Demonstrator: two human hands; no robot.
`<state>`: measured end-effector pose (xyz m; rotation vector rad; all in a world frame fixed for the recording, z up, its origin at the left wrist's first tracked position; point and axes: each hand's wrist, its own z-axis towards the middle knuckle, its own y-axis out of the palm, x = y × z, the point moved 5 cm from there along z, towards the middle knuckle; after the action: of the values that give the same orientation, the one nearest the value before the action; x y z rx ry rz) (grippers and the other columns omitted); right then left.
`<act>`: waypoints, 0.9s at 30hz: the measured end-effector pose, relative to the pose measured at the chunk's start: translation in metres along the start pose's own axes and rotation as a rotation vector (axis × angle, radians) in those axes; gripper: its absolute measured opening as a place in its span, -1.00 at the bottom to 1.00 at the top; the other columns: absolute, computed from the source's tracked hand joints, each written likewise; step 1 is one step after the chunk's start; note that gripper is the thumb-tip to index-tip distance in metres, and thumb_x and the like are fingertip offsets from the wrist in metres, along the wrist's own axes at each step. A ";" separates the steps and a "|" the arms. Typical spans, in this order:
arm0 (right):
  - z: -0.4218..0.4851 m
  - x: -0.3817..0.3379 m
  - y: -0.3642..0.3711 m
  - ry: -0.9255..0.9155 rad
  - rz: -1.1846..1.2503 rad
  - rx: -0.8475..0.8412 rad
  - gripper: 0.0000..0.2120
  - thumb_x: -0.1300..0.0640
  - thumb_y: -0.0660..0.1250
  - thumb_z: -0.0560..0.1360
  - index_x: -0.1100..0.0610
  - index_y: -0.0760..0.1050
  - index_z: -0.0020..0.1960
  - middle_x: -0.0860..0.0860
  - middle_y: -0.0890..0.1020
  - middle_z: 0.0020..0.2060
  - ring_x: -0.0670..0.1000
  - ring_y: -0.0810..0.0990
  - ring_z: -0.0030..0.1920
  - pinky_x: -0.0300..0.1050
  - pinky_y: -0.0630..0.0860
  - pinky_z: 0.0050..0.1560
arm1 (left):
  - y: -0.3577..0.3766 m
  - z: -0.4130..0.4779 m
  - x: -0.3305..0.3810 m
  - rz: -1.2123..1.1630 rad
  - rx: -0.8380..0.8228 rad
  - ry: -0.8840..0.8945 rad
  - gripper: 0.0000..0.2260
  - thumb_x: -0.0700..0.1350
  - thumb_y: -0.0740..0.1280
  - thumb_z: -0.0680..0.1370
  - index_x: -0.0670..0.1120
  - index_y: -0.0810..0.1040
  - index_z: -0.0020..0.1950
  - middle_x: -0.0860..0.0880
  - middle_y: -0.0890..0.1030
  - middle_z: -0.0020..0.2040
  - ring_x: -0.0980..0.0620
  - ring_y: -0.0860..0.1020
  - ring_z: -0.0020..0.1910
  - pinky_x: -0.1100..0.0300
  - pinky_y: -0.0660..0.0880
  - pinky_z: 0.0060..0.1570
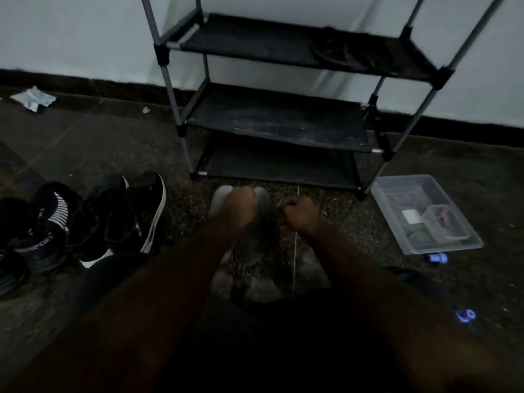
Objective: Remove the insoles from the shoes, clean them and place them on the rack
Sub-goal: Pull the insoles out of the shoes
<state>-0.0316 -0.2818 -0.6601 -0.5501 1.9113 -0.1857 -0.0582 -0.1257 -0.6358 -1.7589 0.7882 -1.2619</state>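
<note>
A black rack (279, 120) with three fabric shelves stood against the wall on the dark floor (85, 148), and a flat dark thing, maybe an insole (337, 53), lay on its top shelf, though the picture was too dim to be sure. Left of it was a group of black shoes (85, 219), and right of it a clear plastic box (425, 214) with small things inside. In front of the rack, the left hand (239, 204) pressed down on two grey insoles (252, 231) lying side by side on the floor, while the right hand (300, 215) was closed in a fist just beside them, and I could not tell whether it held anything.
</note>
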 end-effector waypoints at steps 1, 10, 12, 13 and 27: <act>0.000 -0.015 -0.011 -0.052 0.015 0.035 -0.82 0.15 0.35 0.51 0.17 0.62 -0.23 0.19 0.68 -0.22 0.14 0.66 -0.25 0.15 0.65 -0.13 | -0.014 -0.002 0.015 -0.031 0.040 0.026 -0.80 -0.05 0.27 0.56 -0.12 0.64 -0.08 -0.17 0.67 -0.03 -0.17 0.62 -0.02 0.07 0.55 0.01; -0.050 -0.173 -0.139 -0.379 0.571 0.322 -0.88 0.20 0.24 0.58 0.20 0.46 -0.12 0.10 0.51 -0.36 0.04 0.54 -0.43 -0.14 0.52 -0.43 | -0.147 0.017 0.164 -0.546 0.322 0.225 -0.73 -0.04 0.28 0.50 -0.21 0.64 -0.19 -0.20 0.68 -0.24 -0.16 0.67 -0.23 -0.04 0.63 -0.14; -0.047 -0.185 -0.154 -0.362 0.654 0.339 -0.86 0.18 0.26 0.58 0.20 0.47 -0.14 0.10 0.51 -0.38 0.05 0.55 -0.45 -0.13 0.52 -0.43 | -0.159 0.028 0.187 -0.622 0.285 0.219 -0.74 -0.06 0.27 0.52 -0.22 0.62 -0.18 -0.20 0.67 -0.25 -0.16 0.67 -0.28 -0.06 0.65 -0.19; -0.044 -0.188 -0.158 -0.339 0.691 0.341 -0.85 0.18 0.28 0.57 0.22 0.48 -0.15 0.12 0.52 -0.38 0.06 0.55 -0.46 -0.13 0.52 -0.43 | -0.161 0.034 0.195 -0.648 0.255 0.208 -0.75 -0.09 0.27 0.56 -0.24 0.61 -0.16 -0.21 0.67 -0.22 -0.16 0.67 -0.28 -0.04 0.65 -0.20; 0.016 -0.198 -0.164 -0.280 0.962 0.296 -0.94 0.33 0.30 0.55 0.34 0.52 -0.07 0.23 0.55 -0.23 0.09 0.58 -0.29 -0.10 0.64 -0.24 | -0.142 0.110 0.215 -1.124 0.205 -0.106 -0.79 -0.30 0.34 0.52 -0.33 0.54 0.14 -0.31 0.62 0.01 -0.08 0.60 -0.33 0.29 0.44 -0.61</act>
<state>0.0909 -0.3340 -0.4395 0.5351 1.6394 0.2232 0.1165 -0.2117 -0.4335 -2.1083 -0.5069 -1.8069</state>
